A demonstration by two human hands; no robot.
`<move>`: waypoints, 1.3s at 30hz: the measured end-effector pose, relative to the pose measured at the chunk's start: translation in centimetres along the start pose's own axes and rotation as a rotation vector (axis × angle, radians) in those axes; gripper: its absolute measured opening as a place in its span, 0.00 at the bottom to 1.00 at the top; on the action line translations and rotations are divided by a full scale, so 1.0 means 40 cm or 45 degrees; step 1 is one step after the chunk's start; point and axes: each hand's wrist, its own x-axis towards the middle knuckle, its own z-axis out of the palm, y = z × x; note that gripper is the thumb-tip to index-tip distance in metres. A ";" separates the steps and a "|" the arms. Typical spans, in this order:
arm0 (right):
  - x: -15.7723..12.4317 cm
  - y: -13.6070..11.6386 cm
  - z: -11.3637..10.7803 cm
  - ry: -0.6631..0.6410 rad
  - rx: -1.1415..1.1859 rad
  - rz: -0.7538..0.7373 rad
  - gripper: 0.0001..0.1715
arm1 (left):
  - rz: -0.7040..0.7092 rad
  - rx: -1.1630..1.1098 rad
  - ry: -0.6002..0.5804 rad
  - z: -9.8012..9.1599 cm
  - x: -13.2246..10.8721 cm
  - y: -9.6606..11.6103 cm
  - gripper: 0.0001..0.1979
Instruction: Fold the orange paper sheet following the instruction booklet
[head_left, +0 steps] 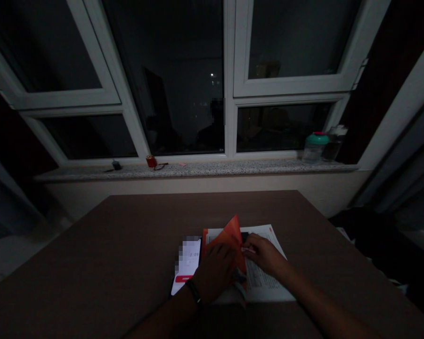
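A book or magazine (273,285) with white printed pages lies open on the table. An orange sheet (234,228), perhaps its cover, is bent upward into a peak across the left side. My left hand (217,270), a dark band at its wrist, rests on this sheet with fingers stretched over it. At the sheet's right edge, my right hand (263,252) is closed in a pinch around a small, slim pale-pink object (248,250) whose kind I cannot make out. Left of the book, partly behind my left forearm, a lit phone (188,261) lies face up.
The brown table (127,245) reaches toward a stone windowsill (205,168). On the sill stand a green-lidded clear container (316,148), another clear vessel (335,141), a red jar-like item (150,161) and a small dark bottle (116,165). Dark fabric (367,240) lies beyond the table's right edge.
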 end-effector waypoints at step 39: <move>-0.002 -0.010 0.007 0.070 0.253 0.128 0.10 | -0.008 -0.012 -0.021 0.031 -0.015 -0.017 0.26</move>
